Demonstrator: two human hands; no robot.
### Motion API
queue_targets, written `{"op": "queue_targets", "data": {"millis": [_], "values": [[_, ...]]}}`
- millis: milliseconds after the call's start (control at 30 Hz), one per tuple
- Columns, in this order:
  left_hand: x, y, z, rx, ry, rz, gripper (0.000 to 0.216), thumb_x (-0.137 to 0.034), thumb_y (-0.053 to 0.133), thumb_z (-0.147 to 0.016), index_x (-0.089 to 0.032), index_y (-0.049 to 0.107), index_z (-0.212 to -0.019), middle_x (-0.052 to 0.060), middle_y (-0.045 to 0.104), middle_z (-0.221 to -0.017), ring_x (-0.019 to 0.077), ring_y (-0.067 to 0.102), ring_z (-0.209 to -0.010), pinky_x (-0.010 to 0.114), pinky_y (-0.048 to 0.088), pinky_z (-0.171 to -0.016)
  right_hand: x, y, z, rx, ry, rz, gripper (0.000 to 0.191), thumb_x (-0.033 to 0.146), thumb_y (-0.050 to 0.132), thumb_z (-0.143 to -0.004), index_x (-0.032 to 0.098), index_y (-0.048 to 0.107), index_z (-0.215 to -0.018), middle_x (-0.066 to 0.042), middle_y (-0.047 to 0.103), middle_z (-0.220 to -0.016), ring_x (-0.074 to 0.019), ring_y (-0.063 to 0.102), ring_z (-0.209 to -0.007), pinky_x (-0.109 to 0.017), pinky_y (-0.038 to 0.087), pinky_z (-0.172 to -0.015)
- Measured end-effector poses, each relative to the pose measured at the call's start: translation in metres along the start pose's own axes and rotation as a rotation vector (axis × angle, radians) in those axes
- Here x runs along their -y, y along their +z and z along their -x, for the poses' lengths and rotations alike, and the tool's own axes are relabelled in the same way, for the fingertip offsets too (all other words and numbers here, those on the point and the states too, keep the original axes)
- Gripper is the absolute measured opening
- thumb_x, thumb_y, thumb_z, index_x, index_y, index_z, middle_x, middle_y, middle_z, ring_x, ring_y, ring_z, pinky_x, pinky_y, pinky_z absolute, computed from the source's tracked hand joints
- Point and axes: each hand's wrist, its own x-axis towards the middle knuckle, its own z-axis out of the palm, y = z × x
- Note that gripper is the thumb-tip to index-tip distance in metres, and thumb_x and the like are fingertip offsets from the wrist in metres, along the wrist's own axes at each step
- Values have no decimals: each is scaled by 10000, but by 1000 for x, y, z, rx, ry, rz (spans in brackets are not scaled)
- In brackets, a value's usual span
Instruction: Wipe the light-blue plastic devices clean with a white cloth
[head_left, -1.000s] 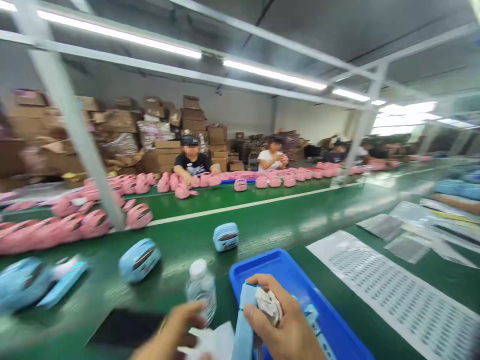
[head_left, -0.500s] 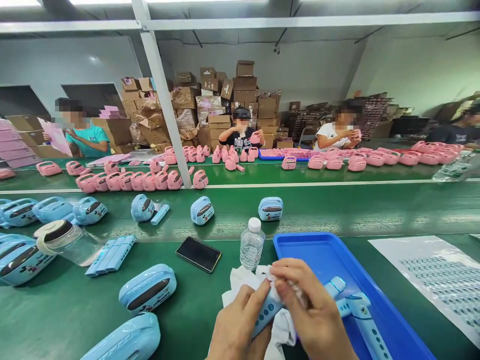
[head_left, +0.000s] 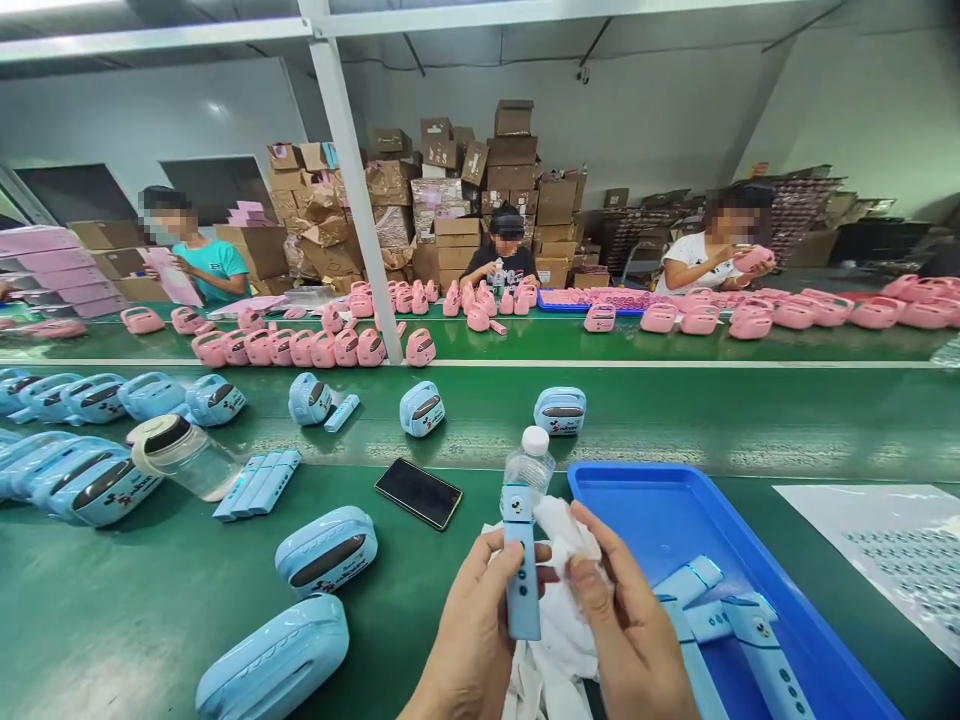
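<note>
Green conveyor table (head_left: 187,590) | left hand (head_left: 469,640) grips blue stick (head_left: 520,560), now raised upright from earlier tilt | right hand (head_left: 630,640) pinches white cloth (head_left: 562,600) beside stick | wiping apparently underway

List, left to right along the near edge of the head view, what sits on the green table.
Light blue case → left hand → blue strip-shaped part → white cloth → right hand → blue tray → sticker sheet.
</note>
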Motion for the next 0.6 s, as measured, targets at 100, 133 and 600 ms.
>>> {"op": "queue_targets", "data": {"millis": [100, 133, 600], "values": [[10, 3, -3, 43, -35, 213, 216, -359, 740, -930, -235, 706, -1104, 27, 792, -1038, 204, 723, -1023, 287, 550, -904, -5, 14, 2, -28, -362, 421, 471, 409, 377, -1162, 386, 336, -1631, 1, 398, -1680, -249, 417, -1526, -461, 440, -1252], [14, 3, -4, 49, -64, 264, 216, -370, 724, -940, -227, 718, -1103, 32, 796, -1020, 220, 728, -1049, 306, 561, -939, -8, 17, 2, -35, -494, 566, 498, 349, 359, -1161, 352, 294, -1655, -19, 350, -1704, -256, 389, -1543, -489, 442, -1244], [3, -26, -2, -17, -45, -234, 585, -525, 933, -730, -159, 699, -1120, 69, 785, -1005, 114, 639, -543, 300, 584, -561, -44, 11, 2, -45, -800, 760, 376, 259, 469, -1137, 178, 447, -1504, -118, 696, -1349, -237, 694, -1237, -312, 604, -1044]]}}
